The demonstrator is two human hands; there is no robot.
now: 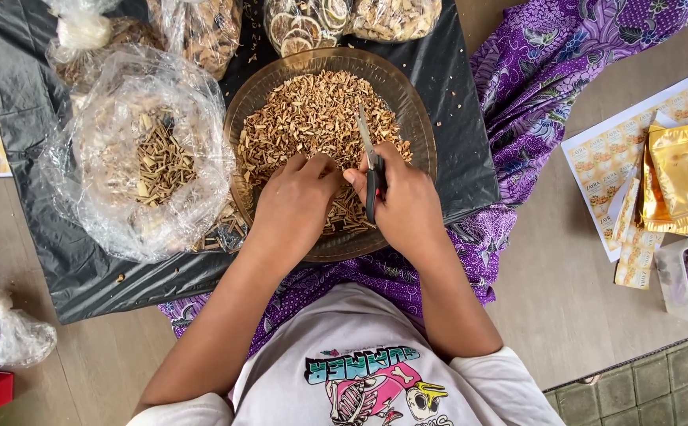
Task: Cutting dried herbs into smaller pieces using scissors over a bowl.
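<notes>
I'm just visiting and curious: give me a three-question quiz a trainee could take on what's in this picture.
1. True or false: the right hand holds scissors over the round bowl.
2. Which lies left of the bowl? A) a clear plastic bag of brown sticks B) a metal pot C) a stack of plates
3. What is the left hand doing?

Key
1. True; the blades point away from the person, above the chopped brown pieces.
2. A.
3. It rests in the bowl, fingers curled on the pieces beside the scissors; whether it pinches a piece cannot be told.
</notes>
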